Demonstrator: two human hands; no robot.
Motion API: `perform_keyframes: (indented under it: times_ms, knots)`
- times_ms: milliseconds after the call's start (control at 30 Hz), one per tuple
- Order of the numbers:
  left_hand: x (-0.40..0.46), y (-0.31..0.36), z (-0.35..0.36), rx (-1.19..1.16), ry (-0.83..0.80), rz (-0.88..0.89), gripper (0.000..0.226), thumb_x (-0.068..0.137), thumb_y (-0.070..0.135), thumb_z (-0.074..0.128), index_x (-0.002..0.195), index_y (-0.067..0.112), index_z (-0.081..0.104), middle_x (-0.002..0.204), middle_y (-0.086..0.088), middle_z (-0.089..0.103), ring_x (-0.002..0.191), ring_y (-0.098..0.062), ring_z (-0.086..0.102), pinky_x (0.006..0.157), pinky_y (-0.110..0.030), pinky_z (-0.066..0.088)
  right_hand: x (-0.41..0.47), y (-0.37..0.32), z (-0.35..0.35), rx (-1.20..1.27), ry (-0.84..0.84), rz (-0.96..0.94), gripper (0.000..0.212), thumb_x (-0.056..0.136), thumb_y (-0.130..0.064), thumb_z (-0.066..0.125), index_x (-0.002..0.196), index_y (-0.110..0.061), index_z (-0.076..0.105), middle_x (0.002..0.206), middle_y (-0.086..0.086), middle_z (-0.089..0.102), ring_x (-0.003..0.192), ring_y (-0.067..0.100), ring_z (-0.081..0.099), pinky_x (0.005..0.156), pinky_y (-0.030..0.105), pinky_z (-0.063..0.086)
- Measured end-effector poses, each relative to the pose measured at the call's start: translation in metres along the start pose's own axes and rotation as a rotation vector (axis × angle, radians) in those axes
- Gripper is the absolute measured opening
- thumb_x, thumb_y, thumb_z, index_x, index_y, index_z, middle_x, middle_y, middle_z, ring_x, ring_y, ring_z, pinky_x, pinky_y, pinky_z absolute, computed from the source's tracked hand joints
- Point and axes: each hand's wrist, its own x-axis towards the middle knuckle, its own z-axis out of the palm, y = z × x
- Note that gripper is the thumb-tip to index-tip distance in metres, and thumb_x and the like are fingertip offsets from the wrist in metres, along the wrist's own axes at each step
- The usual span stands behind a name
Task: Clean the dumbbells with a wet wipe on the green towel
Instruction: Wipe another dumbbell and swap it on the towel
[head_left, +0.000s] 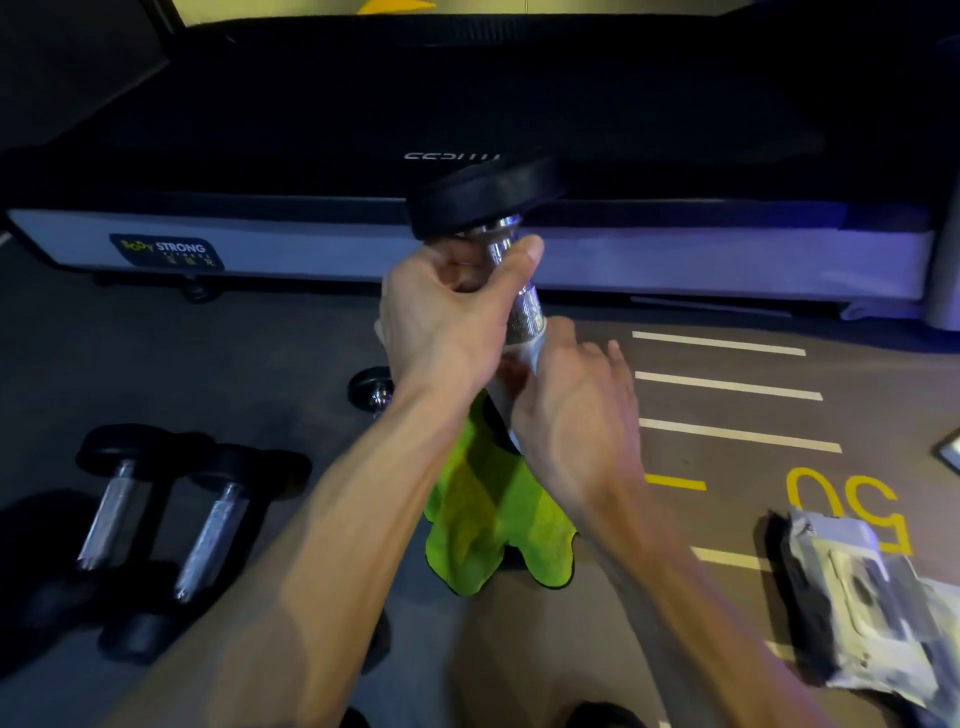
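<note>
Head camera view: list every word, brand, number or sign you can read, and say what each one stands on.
"STRONG": white letters on the dark sticker on the treadmill's grey side rail; the yellow word before it and the small line beneath are too blurred to read.
"50": yellow number painted on the floor.
Pale lettering on the treadmill deck: seen upside down and cut off, not readable.
Wipes packet: print too blurred.

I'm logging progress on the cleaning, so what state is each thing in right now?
Held dumbbell: upright, lower end on the towel.
Left hand: gripping the upper handle.
Right hand: wrapping the wipe around the lower handle.
Wet wipe: pressed to the handle.
Green towel: rumpled on the floor.
Two dumbbells: lying side by side at left.
Wipes pack: lying on the floor at right.
</note>
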Motion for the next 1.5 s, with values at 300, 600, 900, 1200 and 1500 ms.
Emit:
perform_keyframes:
  times_ms: [300,600,900,1200,1500]
  knots:
    - [0.017,-0.010,-0.068,0.071,-0.240,0.130,0.045,0.088,0.061,0.070,0.121,0.031,0.068,0.115,0.013,0.074,0.102,0.005,0.067,0.089,-0.015,0.050,0.016,0.029,-0.018,0.178,-0.184,-0.017,0.022,0.101,-0.045,0.051,0.092,-0.025,0.047,0.087,0.000,0.061,0.095,0.034,0.054,0.077,0.040,0.037]
    - [0.044,0.030,-0.064,0.205,-0.599,0.568,0.040,0.106,0.036,0.052,0.143,0.023,0.059,0.144,0.004,0.061,0.138,-0.006,0.052,0.118,-0.040,0.041,0.017,0.031,-0.028,0.108,-0.254,-0.098,0.047,0.095,-0.059,0.044,0.112,-0.017,0.054,0.108,0.006,0.068,0.107,0.031,0.057,0.097,0.043,0.042]
    - [0.023,0.035,-0.045,0.361,-0.219,0.571,0.044,0.095,0.063,0.058,0.131,0.040,0.069,0.108,0.007,0.066,0.107,-0.016,0.063,0.097,-0.036,0.051,0.017,0.004,-0.017,-0.153,-0.049,0.032,0.025,0.105,-0.037,0.045,0.099,-0.015,0.035,0.106,0.017,0.066,0.107,0.039,0.059,0.080,0.041,0.037]
    - [0.035,0.035,-0.053,0.303,-0.404,0.582,0.042,0.101,0.050,0.057,0.138,0.033,0.065,0.119,0.006,0.066,0.112,-0.005,0.062,0.100,-0.027,0.049,0.050,0.055,-0.033,0.628,-0.245,-0.137,0.034,0.108,-0.028,0.048,0.107,-0.006,0.075,0.098,0.004,0.077,0.086,0.007,0.065,0.082,0.030,0.053]
    - [0.035,0.037,-0.045,0.297,-0.375,0.563,0.041,0.100,0.051,0.057,0.136,0.034,0.066,0.115,0.007,0.066,0.107,-0.004,0.063,0.096,-0.026,0.050,0.028,0.031,-0.026,0.031,-0.219,-0.144,0.026,0.107,-0.038,0.039,0.122,-0.017,0.041,0.103,0.010,0.066,0.098,0.038,0.059,0.075,0.042,0.034]
